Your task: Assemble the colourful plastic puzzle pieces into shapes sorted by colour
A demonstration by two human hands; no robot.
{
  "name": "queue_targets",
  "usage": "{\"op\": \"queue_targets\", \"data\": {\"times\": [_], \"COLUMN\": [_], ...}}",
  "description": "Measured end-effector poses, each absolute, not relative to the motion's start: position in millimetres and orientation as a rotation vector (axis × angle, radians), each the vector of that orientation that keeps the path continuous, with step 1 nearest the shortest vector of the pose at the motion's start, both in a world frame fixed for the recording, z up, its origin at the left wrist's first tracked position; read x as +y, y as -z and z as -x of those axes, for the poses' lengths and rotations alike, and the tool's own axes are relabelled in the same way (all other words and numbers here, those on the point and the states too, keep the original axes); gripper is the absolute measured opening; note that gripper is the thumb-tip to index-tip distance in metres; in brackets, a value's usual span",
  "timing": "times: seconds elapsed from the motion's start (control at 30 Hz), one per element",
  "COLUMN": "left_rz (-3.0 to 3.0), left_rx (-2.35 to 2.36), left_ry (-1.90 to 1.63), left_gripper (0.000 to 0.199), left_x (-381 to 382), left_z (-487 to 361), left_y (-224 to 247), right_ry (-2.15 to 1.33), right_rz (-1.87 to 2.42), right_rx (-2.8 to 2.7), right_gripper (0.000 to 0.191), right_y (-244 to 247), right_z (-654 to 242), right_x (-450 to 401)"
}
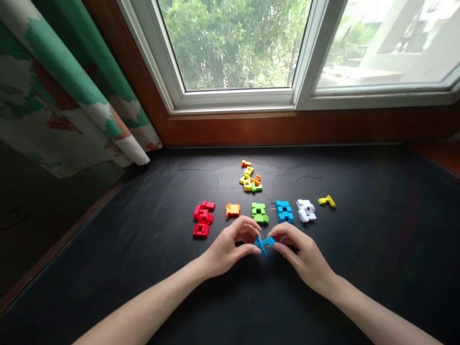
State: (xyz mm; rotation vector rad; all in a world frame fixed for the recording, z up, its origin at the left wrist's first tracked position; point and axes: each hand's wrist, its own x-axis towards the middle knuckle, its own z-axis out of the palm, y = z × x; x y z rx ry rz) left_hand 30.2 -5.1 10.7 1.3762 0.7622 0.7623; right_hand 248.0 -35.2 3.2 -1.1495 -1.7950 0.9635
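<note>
Head cam: my L hand (pixel 225 249) & R hand (pixel 304 256) hold the blue plastic puzzle piece (pixel 264 243) just above the black surface (pixel 359 215), fingers (pixel 250 250) closed on it either side, near the blue block stack (pixel 284 212); best to keep the pinch firm & even.

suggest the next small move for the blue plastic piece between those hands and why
Probably lay the small blue plastic piece, pinched between the left hand and right hand, beside the blue plastic cluster just ahead. It matches that colour, and the neighbouring green plastic cluster and white plastic cluster each keep to one colour.
</note>
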Motion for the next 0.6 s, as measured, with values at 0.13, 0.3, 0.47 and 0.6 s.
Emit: {"op": "queue_targets", "data": {"times": [0.13,0.3,0.47,0.6], "left_rz": [-1.368,-1.421,-1.479,-1.514], "left_rx": [0.765,0.763,0.801,0.831], "left_ry": [-0.792,-0.805,-0.815,-0.823], "left_gripper": [0.035,0.044,0.043,0.038], "left_x": [-4.4,-3.9,-3.7,-3.3], "left_z": [-29.5,-29.8,-30.7,-30.7], "left_y": [-10.1,-8.8,-10.6,-10.2], "right_ry": [-0.938,-0.946,-0.951,-0.956], "right_rz": [1.148,1.161,1.155,1.145], "right_rx": [-1.777,-1.764,-1.760,-1.758], "right_gripper": [0.006,0.005,0.004,0.003], "right_y": [-3.1,-3.4,-2.9,-2.5], "right_z": [-247.8,-247.8,-248.2,-248.5], "right_x": [-35.5,-35.8,-36.3,-36.7]}}
